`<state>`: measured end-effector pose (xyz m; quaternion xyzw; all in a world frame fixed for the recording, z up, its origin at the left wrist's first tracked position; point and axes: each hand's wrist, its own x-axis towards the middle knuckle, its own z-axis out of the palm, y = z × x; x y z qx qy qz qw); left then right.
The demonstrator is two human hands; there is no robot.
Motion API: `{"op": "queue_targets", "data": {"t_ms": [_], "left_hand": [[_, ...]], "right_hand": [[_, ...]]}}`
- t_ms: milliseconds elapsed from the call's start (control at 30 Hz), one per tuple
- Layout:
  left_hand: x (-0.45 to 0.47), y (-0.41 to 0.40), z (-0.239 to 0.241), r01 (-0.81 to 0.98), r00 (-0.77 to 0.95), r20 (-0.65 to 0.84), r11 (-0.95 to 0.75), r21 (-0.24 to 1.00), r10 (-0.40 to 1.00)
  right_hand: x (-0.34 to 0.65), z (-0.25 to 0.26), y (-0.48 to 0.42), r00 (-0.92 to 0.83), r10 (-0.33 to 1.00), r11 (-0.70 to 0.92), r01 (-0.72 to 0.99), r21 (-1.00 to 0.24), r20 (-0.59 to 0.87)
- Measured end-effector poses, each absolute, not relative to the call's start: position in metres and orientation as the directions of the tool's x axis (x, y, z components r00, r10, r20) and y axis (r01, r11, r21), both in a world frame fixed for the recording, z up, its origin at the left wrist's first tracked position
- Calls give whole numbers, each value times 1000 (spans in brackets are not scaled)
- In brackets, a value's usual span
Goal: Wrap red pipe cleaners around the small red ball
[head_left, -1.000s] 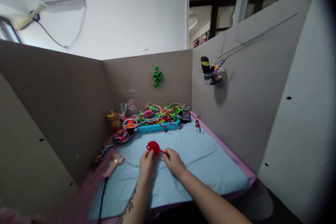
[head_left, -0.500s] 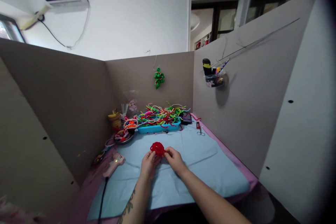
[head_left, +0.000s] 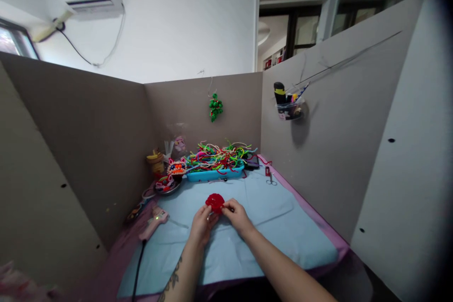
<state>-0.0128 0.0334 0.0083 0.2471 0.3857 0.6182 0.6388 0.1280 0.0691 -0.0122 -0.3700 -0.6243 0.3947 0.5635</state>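
Two hands are at work over the blue cloth point(head_left: 269, 245), seen from the head view. The left hand point(head_left: 202, 222) pinches the lower left edge of a red piece point(head_left: 215, 201) between thumb and forefinger, its other fingers curled beneath. The right hand point(head_left: 236, 215) has its thumb and fingertips closed together on the piece's lower right edge, the remaining fingers folded in. Both forearms reach forward from the near edge and angle inward, the left one steeper, the right slanting in across the cloth. I see the red piece, roundish and fuzzy, just beyond the fingertips and between the hands, its broad side facing the person. Past it stands a blue tray point(head_left: 215, 175), heaped with coloured stems point(head_left: 221, 156). A pink glue gun point(head_left: 155, 224) lies left of the left hand; scissors point(head_left: 272, 181) rest well off, beyond the right hand.
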Motion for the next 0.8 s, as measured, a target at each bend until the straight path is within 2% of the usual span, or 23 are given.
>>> {"op": "queue_targets", "data": {"t_ms": [300, 467, 600, 800], "left_hand": [[-10, 34, 10, -595, -128, -151, 46, 803, 980], [-9, 33, 10, -590, -159, -136, 17, 807, 978], [-10, 32, 10, -584, -144, -159, 46, 810, 977], [-11, 34, 7, -589, -88, -164, 82, 804, 982]], "right_hand": [[123, -11, 62, -58, 921, 384, -45, -922, 386], [126, -13, 64, -72, 908, 416, 50, -908, 412], [126, -15, 65, -60, 907, 421, 76, -904, 417], [126, -14, 65, -40, 900, 436, 11, -900, 435]]}}
